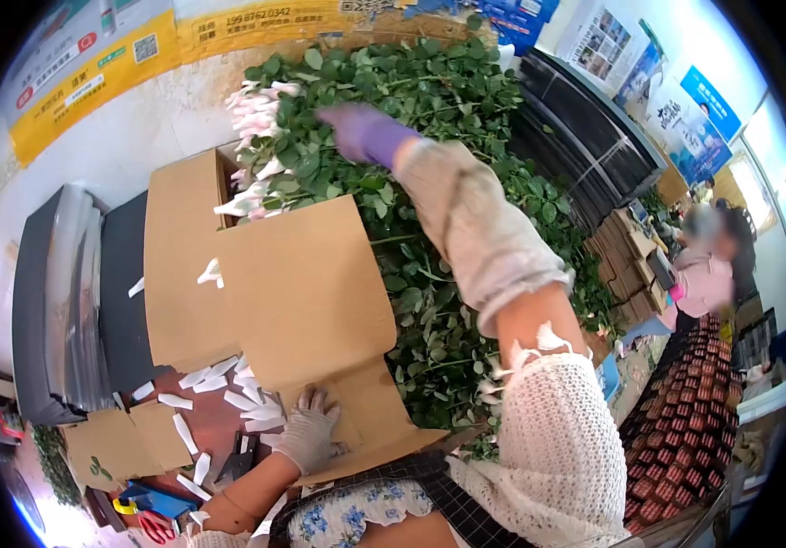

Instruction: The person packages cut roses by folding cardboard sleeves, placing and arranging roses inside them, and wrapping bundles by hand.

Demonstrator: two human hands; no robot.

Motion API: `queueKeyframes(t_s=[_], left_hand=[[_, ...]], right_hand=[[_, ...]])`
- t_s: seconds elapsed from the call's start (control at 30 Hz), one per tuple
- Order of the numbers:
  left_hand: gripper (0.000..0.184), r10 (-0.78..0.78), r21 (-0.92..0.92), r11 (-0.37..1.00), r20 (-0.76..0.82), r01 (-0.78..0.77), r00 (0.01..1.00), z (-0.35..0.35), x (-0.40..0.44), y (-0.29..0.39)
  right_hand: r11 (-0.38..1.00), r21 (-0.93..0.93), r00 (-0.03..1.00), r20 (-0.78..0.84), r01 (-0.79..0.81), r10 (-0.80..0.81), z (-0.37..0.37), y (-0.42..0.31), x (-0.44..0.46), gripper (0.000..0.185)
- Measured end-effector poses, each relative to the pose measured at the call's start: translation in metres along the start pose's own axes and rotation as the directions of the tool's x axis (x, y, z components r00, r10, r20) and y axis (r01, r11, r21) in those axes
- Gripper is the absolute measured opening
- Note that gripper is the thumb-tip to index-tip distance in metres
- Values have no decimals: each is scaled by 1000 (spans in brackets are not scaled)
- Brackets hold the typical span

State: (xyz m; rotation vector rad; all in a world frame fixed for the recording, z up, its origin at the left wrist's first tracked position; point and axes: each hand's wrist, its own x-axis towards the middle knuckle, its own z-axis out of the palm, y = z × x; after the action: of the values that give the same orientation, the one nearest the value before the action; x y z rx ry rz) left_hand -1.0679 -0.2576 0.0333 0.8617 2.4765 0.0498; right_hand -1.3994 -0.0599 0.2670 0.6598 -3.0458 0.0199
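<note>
My left hand [309,431], in a pale glove, lies with its fingers spread on a sheet of brown cardboard [311,283]. My right hand [353,132], in a purple glove, reaches far forward over a big pile of leafy rose stems [448,100]. Motion blurs its fingers, so I cannot tell whether they hold a stem. Just left of it, pale pink flower heads in white sleeves [254,114] stick out of the pile. Several loose white sleeves [260,411] are scattered beside my left hand, near a black object [239,457] that I cannot name.
Dark boards [46,301] and another cardboard piece [178,265] lean at the left. Red-handled scissors [155,527] lie at the lower left. Black crates [585,128] and stacked cardboard [621,260] border the stems at right. Farther right is a person in pink [703,283].
</note>
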Motion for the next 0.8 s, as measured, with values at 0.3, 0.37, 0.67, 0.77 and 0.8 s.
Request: queueKeyframes(t_s=[0.3, 0.37, 0.67, 0.77, 0.8], left_hand=[[80, 9, -10, 1000, 62, -8, 998, -15, 4, -1], [77, 23, -25, 999, 18, -22, 1000, -15, -1, -1], [52, 71, -107, 973, -711, -206, 700, -102, -2, -16], [50, 47, -217, 919, -770, -330, 637, -103, 9, -28], [59, -57, -425, 832, -704, -356, 707, -110, 7, -28]], right_hand=[[857, -462, 968, 8, 227, -252, 103, 40, -49, 40], [902, -402, 965, -131, 158, -228, 67, 51, -55, 34], [788, -460, 783, -621, -410, 45, -75, 164, -159, 61], [863, -365, 738, -674, -350, 14, -69, 172, -195, 61], [921, -231, 821, -553, -314, 141, -72, 159, -204, 58]])
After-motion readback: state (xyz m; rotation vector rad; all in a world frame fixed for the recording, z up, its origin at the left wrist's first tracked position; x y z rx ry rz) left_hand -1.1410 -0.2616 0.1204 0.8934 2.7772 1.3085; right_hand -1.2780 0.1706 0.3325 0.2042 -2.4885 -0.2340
